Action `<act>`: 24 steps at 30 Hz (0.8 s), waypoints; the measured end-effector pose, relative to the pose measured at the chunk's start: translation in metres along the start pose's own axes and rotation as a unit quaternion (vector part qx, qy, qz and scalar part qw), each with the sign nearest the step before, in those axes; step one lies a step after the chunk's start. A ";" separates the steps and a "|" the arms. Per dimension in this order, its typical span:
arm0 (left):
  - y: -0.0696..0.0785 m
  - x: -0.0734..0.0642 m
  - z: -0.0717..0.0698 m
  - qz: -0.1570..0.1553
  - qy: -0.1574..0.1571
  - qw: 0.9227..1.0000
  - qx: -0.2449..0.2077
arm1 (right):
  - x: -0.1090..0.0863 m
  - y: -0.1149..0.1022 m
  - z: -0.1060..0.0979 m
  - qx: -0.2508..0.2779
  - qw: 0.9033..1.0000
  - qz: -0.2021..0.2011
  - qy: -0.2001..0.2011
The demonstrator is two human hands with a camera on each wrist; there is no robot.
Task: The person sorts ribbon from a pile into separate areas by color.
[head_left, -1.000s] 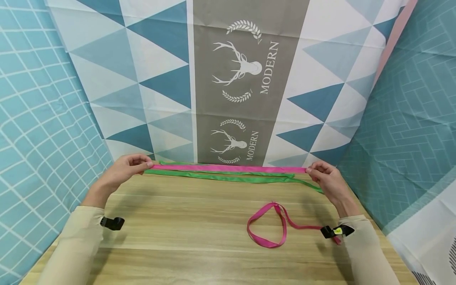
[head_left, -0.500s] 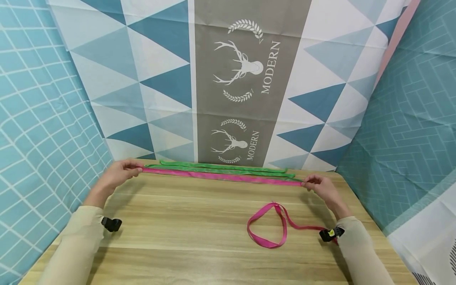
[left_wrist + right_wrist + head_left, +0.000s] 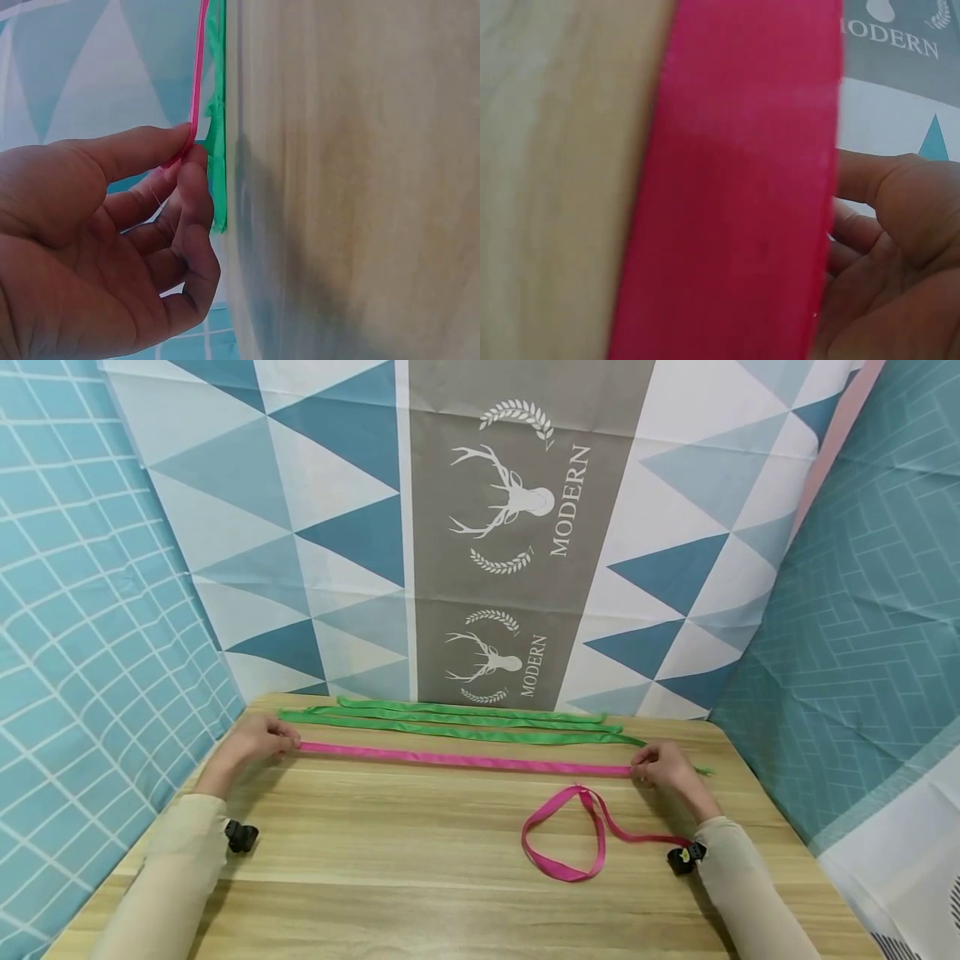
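A pink ribbon (image 3: 465,762) is stretched nearly straight from side to side, low over the wooden table. My left hand (image 3: 258,745) pinches its left end; the left wrist view shows thumb and forefinger meeting on the ribbon (image 3: 197,82). At the right end my right hand (image 3: 666,768) pinches it with curled fingers. Just behind lie several green ribbons (image 3: 450,732), laid roughly parallel. Another pink ribbon (image 3: 558,870) lies in a loop, its tail running under the right wrist. A broad pink strip (image 3: 735,187) close to the right wrist camera hides that hand's fingertips.
The wooden table (image 3: 375,860) ends at a patterned back cloth (image 3: 487,527). A blue checked cloth (image 3: 90,610) hangs at the left and a teal one (image 3: 862,610) at the right. Both forearms reach in from the front corners.
Both hands have brought the stretched pink ribbon down and toward the front, from over the green ribbons to a place before them. The looped pink ribbon has stayed put.
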State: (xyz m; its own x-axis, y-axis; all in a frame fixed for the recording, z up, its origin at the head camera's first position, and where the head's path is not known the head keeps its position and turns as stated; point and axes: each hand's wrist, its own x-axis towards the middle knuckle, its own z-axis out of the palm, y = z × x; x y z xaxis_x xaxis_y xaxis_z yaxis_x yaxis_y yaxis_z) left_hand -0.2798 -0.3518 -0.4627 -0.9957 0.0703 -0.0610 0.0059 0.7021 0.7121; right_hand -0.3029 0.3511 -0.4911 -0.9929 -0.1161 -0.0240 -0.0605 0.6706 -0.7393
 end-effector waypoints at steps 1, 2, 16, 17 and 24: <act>0.000 0.000 0.001 -0.002 0.000 1.000 -0.002 | 0.000 0.000 0.001 -0.006 1.000 -0.003 0.000; -0.001 0.001 0.001 -0.003 -0.001 1.000 -0.003 | 0.000 0.000 0.001 -0.012 1.000 -0.005 0.002; -0.011 0.002 -0.001 -0.015 0.004 0.999 0.038 | -0.015 -0.030 -0.018 -0.091 0.995 0.026 -0.021; -0.010 0.001 -0.002 -0.016 0.008 0.999 0.038 | -0.018 -0.035 -0.022 -0.101 0.994 0.028 -0.014; 0.021 -0.011 -0.013 -0.003 0.017 0.999 -0.027 | -0.042 -0.075 -0.043 -0.162 0.985 -0.020 0.052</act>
State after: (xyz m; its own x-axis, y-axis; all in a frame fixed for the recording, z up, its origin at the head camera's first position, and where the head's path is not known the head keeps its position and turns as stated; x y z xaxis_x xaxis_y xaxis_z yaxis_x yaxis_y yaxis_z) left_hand -0.2702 -0.3466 -0.4378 -0.9983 0.0405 -0.0428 -0.0051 0.6636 0.7481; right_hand -0.2610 0.3371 -0.4057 -0.9933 -0.0819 0.0821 -0.1116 0.8678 -0.4843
